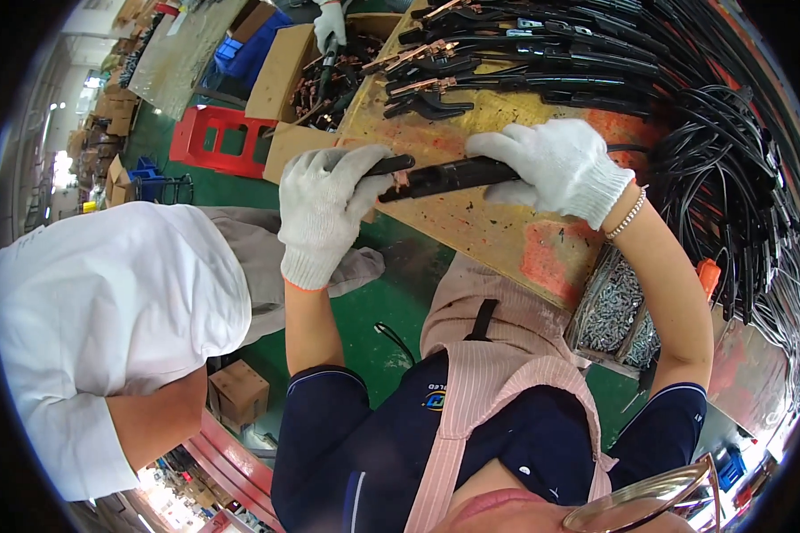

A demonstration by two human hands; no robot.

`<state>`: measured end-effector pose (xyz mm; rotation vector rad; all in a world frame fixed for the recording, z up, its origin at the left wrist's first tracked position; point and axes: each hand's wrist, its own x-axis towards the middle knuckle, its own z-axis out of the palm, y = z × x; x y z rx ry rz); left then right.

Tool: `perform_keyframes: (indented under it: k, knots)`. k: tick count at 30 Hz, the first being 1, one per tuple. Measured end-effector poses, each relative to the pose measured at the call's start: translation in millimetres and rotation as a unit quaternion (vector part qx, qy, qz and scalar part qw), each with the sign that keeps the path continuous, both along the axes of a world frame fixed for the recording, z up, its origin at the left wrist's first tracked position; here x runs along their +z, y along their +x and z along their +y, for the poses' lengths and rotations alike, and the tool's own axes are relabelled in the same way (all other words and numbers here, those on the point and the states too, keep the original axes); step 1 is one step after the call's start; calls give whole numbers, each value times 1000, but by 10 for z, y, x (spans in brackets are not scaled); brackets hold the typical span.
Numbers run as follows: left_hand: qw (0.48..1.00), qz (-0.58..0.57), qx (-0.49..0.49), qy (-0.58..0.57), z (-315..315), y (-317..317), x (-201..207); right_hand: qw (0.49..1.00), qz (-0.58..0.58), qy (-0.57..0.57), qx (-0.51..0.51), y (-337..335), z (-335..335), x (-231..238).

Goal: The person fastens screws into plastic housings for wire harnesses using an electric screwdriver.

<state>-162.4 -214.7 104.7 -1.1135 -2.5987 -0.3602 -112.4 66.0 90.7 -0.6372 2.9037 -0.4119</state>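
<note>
Both my hands wear white knitted gloves. A black welding electrode holder (449,180) is held between them above the table's near edge. My left hand (323,200) closes round its jaw end, where a black lever piece and a bit of copper show by the thumb. My right hand (547,167) wraps the other end of the black handle, and a black cable runs off to the right behind it. Several similar holders (436,84) with copper jaws lie in rows on the worn yellow table (471,222), beyond my hands.
Bundled black cables (711,142) hang at the right. A bin of small metal screws (609,306) stands by my right forearm. A person in a white shirt (124,302) is close at the left. Another gloved hand (330,25) reaches into a cardboard box (284,75) beside a red stool (218,142).
</note>
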Motion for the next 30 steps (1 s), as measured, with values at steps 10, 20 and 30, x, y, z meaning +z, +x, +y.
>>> perform_keyframes:
  k: [10, 20, 30]
  knots:
    - [997, -4, -67, 31, 195, 280, 255, 977, 210, 24, 5, 299, 308, 284]
    - [874, -358, -147, 295, 820, 437, 65, 949, 310, 61, 5, 628, 332, 488]
    - [593, -755, -121, 253, 1470, 971, -224, 647, 111, -677, -334, 1212, 541, -48]
